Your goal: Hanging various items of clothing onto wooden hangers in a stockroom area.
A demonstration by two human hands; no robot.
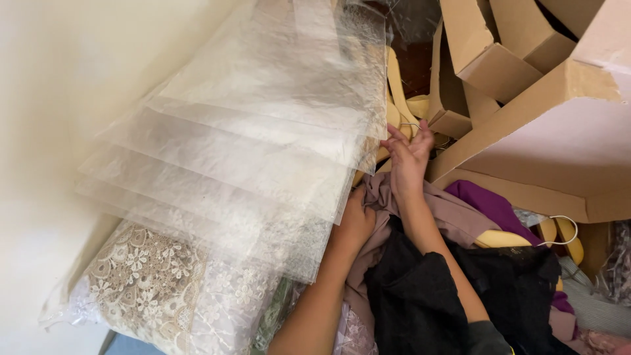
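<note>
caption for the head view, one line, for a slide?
Right hand reaches among pale yellow hangers; left hand presses mauve fabric, beside stacked clear garment bags and cardboard boxes.

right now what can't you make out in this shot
- Left hand, head view: fingers hidden behind the clear plastic garment covers, so any grasp is unclear.
- Right hand: fingers reach among pale hangers; what they touch is too cluttered to tell.
- Lace garment: veiled by plastic, cut off at the bottom edge.
- Cardboard boxes: contents out of sight.
</note>
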